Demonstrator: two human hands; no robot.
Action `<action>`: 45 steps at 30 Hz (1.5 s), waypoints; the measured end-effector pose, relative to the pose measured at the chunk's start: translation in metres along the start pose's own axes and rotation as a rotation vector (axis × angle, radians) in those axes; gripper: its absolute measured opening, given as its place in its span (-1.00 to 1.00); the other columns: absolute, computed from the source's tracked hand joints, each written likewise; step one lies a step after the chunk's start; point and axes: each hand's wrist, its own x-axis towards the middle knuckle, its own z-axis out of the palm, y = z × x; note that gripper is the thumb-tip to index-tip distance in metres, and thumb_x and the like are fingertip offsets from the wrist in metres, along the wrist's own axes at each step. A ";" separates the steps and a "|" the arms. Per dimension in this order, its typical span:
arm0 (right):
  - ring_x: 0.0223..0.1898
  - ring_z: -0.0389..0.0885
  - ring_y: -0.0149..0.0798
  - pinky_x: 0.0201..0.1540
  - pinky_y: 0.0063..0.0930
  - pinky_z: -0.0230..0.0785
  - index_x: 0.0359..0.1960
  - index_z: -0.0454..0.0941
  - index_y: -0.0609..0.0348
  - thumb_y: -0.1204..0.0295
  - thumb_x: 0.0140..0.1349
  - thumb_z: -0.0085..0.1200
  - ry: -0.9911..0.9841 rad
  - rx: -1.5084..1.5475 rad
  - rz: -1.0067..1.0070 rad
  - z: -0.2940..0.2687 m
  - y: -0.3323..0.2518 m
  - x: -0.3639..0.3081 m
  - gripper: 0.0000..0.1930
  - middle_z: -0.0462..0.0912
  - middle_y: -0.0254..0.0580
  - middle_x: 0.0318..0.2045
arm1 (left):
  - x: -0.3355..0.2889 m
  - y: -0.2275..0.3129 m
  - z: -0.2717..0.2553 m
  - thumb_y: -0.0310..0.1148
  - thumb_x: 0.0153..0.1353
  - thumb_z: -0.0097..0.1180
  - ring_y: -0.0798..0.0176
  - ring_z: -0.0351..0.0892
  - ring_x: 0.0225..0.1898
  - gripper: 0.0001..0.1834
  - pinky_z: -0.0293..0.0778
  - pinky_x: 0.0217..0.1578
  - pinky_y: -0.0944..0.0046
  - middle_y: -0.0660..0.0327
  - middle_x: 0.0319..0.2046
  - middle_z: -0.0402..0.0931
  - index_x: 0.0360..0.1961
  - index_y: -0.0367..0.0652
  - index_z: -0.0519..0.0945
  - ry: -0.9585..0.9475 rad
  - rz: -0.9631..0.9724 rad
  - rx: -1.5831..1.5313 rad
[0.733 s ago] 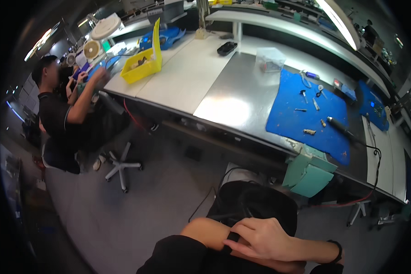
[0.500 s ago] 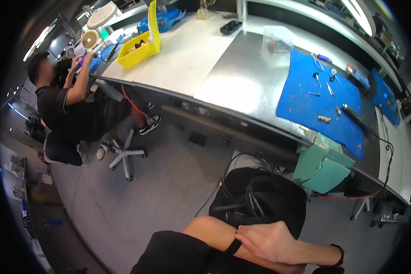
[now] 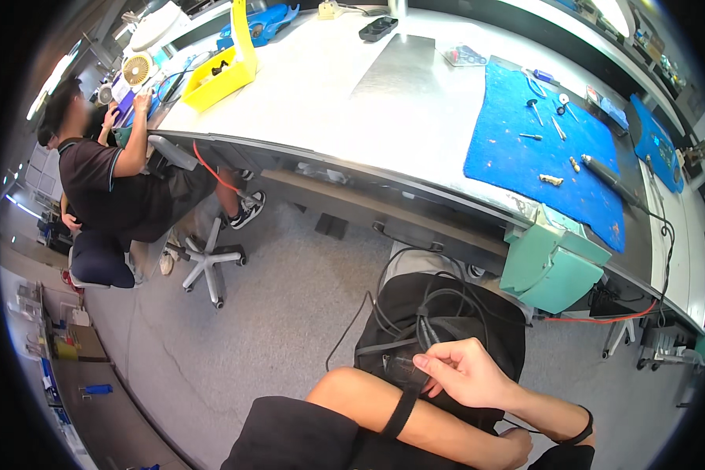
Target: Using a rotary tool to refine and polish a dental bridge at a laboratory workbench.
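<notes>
At btm ctr of frame I see blk strap (image 3: 402,413) across the L forearm (image 3: 450,429). R hand (image 3: 468,374) is almost closed, pinching the strap's upper end. L hand (image 3: 517,448) is curled, partly hidden; how open, or if holding sth, I cannot tell. Blue mat (image 3: 503,157) lies upper right.

On my feed the long white worktop (image 3: 384,117) glares hard, its middle blown out to flat white. I count at least 2 glowing white strip lamps, the wide angled one (image 3: 612,16) at upper right and the slanted one (image 3: 52,82) at far left. Below the worktop I get dark shadow; the speckled grey floor (image 3: 290,290) is moderately lit. Straight edges bow toward the black rim, where detail softens. The bare right hand (image 3: 470,376) reads fairly sharp.
</notes>
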 end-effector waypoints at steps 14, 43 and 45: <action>-0.47 0.72 -0.27 -0.39 -0.40 0.68 -0.43 0.48 0.25 0.15 0.53 0.00 -0.075 0.294 0.285 -0.003 0.017 0.012 -0.57 0.63 -0.13 -0.50 | -0.003 0.024 0.008 -0.35 0.20 0.11 0.24 0.56 -0.54 -0.81 0.40 -0.55 0.15 0.31 -0.61 0.51 -0.52 -0.07 0.69 0.143 -0.271 0.432; -0.50 0.73 -0.26 -0.42 -0.34 0.67 -0.27 0.52 0.33 0.22 0.58 -0.13 0.011 0.652 0.238 0.020 0.034 0.000 -0.61 0.64 -0.14 -0.41 | -0.084 0.041 -0.057 -0.38 0.08 0.11 0.13 0.51 -0.51 -0.85 0.41 -0.45 0.07 0.13 -0.60 0.51 -0.53 -0.17 0.66 0.583 -0.497 0.693; -0.50 0.73 -0.27 -0.44 -0.37 0.66 -0.32 0.51 0.30 0.21 0.57 -0.11 0.030 0.605 0.212 0.021 0.028 -0.001 -0.61 0.62 -0.17 -0.45 | -0.077 0.041 -0.046 -0.39 0.08 0.11 0.14 0.51 -0.53 -0.85 0.40 -0.48 0.07 0.14 -0.62 0.51 -0.56 -0.17 0.65 0.581 -0.454 0.708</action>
